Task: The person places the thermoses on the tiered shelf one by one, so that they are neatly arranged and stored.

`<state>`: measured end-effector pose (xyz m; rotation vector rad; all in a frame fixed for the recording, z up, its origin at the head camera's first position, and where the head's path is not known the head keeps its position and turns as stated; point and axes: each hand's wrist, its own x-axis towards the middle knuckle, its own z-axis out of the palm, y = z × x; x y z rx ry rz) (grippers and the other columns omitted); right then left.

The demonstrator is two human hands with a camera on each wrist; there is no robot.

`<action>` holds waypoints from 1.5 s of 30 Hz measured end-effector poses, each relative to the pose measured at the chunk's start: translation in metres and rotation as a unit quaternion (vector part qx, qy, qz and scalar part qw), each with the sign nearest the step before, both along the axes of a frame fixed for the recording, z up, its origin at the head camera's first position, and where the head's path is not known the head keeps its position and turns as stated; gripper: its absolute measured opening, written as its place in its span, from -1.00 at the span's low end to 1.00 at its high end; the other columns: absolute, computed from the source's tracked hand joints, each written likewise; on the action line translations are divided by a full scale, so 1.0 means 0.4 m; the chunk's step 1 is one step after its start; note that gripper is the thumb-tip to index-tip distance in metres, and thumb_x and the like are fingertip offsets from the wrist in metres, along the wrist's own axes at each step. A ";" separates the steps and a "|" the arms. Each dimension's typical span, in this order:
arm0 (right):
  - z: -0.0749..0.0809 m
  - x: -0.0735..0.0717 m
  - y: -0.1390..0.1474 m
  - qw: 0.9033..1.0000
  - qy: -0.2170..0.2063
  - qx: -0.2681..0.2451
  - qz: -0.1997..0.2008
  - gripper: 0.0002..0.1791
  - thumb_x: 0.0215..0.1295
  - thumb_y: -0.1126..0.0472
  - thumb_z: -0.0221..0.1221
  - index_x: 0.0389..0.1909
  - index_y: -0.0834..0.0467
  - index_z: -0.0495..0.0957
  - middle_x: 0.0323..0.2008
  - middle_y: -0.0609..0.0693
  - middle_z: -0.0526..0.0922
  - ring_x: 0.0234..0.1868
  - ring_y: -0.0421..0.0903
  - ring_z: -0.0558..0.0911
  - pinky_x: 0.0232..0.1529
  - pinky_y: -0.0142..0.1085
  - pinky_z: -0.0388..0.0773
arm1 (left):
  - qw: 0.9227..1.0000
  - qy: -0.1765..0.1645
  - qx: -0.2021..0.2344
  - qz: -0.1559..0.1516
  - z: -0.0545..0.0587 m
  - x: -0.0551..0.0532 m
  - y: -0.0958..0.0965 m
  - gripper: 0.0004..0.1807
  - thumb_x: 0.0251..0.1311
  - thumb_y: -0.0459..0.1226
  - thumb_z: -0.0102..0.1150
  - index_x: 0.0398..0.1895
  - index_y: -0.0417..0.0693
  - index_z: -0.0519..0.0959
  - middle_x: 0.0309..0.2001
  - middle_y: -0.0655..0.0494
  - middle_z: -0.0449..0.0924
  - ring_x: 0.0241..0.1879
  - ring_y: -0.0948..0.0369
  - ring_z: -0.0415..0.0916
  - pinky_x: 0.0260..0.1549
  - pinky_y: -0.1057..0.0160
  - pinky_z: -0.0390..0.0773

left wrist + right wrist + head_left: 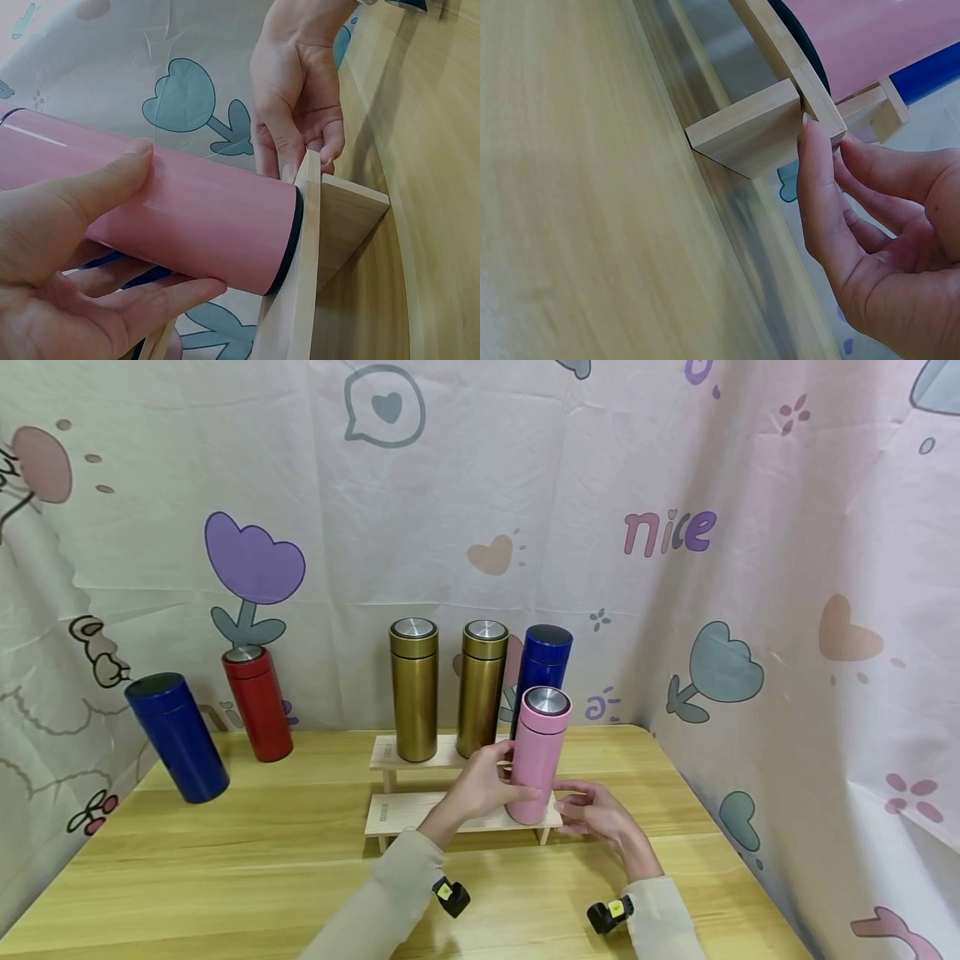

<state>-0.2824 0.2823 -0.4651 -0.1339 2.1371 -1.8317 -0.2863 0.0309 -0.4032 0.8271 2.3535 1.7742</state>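
Observation:
A pink thermos bottle [540,760] with a steel-topped lid stands at the right end of the lower tier of a pale wooden two-tier stand [416,812]. My left hand [480,787] grips the bottle's lower body, thumb on the near side and fingers behind. In the left wrist view, the dark base of the pink bottle [217,210] meets the board. My right hand [900,240] pinches the right end of that lower board between thumb and finger. On the upper tier are two gold bottles [414,693] [482,693] and a blue bottle [546,656], partly hidden by the pink one.
At the left of the wooden table [247,860] stand another blue bottle [180,739] and a red bottle [258,706]. A printed curtain [375,527] hangs behind the table and along both sides.

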 end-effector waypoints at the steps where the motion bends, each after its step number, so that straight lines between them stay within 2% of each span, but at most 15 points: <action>1: 0.000 0.000 0.000 1.000 0.000 -0.001 0.001 -0.43 0.48 0.34 0.17 0.44 0.38 0.31 -0.13 0.08 0.66 -0.21 -0.12 0.72 -0.07 -0.18 0.79 | 1.000 0.001 -0.001 0.001 0.000 0.000 0.001 -0.26 0.06 -0.32 0.57 0.33 -0.30 0.47 0.22 -0.22 0.62 0.10 -0.08 0.70 0.05 0.07 0.75; 10: -0.001 0.001 0.002 1.000 0.001 -0.007 0.000 -0.42 0.48 0.34 0.18 0.44 0.39 0.31 -0.13 0.08 0.66 -0.20 -0.11 0.72 -0.05 -0.17 0.79 | 0.999 -0.015 -0.025 0.027 0.009 0.009 0.012 -0.23 0.04 -0.26 0.60 0.34 -0.17 0.48 0.25 -0.12 0.60 0.05 -0.03 0.72 0.02 0.05 0.75; 24: -0.005 0.000 0.003 1.000 0.001 0.006 -0.011 -0.42 0.45 0.32 0.22 0.42 0.36 0.35 -0.13 0.12 0.62 -0.20 -0.08 0.71 -0.07 -0.17 0.79 | 0.999 -0.026 -0.022 0.030 0.008 0.004 0.016 -0.20 0.01 -0.27 0.62 0.36 -0.13 0.46 0.29 -0.11 0.57 0.16 -0.09 0.66 0.11 -0.01 0.72; 30: -0.004 0.000 0.003 1.000 0.002 0.009 -0.011 -0.43 0.46 0.31 0.22 0.42 0.36 0.35 -0.17 0.07 0.60 -0.21 -0.09 0.68 -0.07 -0.18 0.79 | 0.999 -0.033 -0.012 0.034 0.006 0.004 0.015 -0.19 -0.01 -0.29 0.63 0.35 -0.11 0.46 0.30 -0.11 0.57 0.17 -0.10 0.66 0.13 -0.03 0.71; 39: -0.006 0.001 0.004 1.000 0.005 0.002 -0.005 -0.40 0.45 0.30 0.23 0.43 0.38 0.33 -0.07 0.19 0.64 -0.18 -0.07 0.73 -0.05 -0.16 0.79 | 0.999 -0.021 -0.011 0.041 -0.003 0.001 0.012 -0.19 -0.01 -0.26 0.64 0.36 -0.06 0.46 0.27 -0.10 0.58 0.13 -0.05 0.68 0.13 -0.02 0.71; 45: -0.008 -0.002 0.003 1.000 0.005 0.003 -0.006 -0.41 0.46 0.32 0.20 0.43 0.38 0.32 -0.12 0.12 0.64 -0.19 -0.08 0.73 -0.05 -0.16 0.79 | 0.999 -0.017 -0.017 0.040 -0.006 0.003 0.008 -0.22 0.02 -0.25 0.62 0.34 -0.06 0.47 0.26 -0.08 0.60 0.12 -0.04 0.68 0.12 -0.01 0.71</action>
